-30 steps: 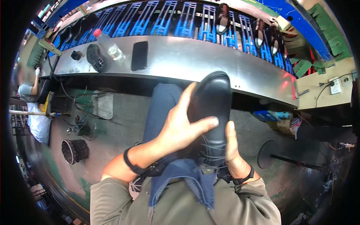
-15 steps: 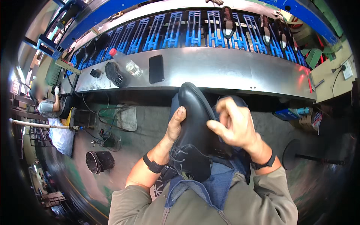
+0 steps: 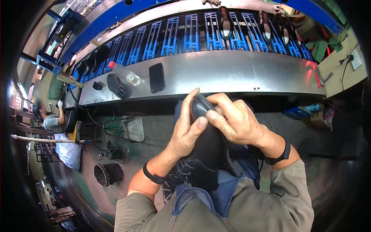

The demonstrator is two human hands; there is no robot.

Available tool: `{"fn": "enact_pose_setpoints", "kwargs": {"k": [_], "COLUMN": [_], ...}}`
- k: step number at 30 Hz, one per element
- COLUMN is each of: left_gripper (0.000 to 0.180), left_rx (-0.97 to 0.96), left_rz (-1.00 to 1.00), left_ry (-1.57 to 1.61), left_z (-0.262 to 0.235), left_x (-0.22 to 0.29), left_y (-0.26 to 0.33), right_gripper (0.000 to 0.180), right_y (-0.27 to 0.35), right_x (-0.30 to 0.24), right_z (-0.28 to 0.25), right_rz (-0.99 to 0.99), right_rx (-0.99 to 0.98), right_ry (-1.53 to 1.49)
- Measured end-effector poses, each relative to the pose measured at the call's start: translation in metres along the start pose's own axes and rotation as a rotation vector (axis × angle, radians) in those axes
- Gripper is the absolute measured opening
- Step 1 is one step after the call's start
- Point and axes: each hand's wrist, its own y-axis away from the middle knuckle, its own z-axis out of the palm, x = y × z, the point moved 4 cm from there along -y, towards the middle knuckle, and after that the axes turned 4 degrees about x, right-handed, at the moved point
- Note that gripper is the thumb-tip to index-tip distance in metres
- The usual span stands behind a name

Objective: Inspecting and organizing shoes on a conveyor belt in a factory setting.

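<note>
A black lace-up shoe [image 3: 205, 150] rests on my lap, toe pointing away from me. My left hand [image 3: 187, 133] wraps its left side, thumb laid across the toe cap. My right hand [image 3: 234, 121] presses on the toe from the right, fingers curled over the tip. Both hands grip the shoe. A black band sits on each wrist. The laces show near my left wrist.
A steel bench ledge [image 3: 239, 73] runs in front of me, carrying a black phone [image 3: 157, 77], a plastic bottle [image 3: 125, 74] and a black shoe sole [image 3: 116, 86]. Behind it, blue conveyor racks [image 3: 185, 33] hold shoes. A black bin [image 3: 108, 174] stands on the floor at left; a person [image 3: 52, 120] works at far left.
The shoe has been turned from lying across my lap to toe pointing away. My right hand came from beneath it up onto the toe; my left hand shifted toward the toe.
</note>
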Motion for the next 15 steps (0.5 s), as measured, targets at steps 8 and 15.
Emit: {"fn": "enact_pose_setpoints", "kwargs": {"k": [8, 15], "left_gripper": [0.086, 0.090], "left_rx": [0.007, -0.020], "left_rz": [-0.087, -0.432], "left_ry": [0.171, 0.616], "left_z": [0.000, 0.001], "left_x": [-0.008, -0.055], "left_y": [0.004, 0.021], "right_gripper": [0.022, 0.077], "right_y": [0.000, 0.027], "right_x": [0.006, 0.005], "right_z": [0.002, 0.017], "right_rz": [0.159, 0.153], "right_rx": [-0.063, -0.374], "right_ry": [-0.298, 0.006]}}
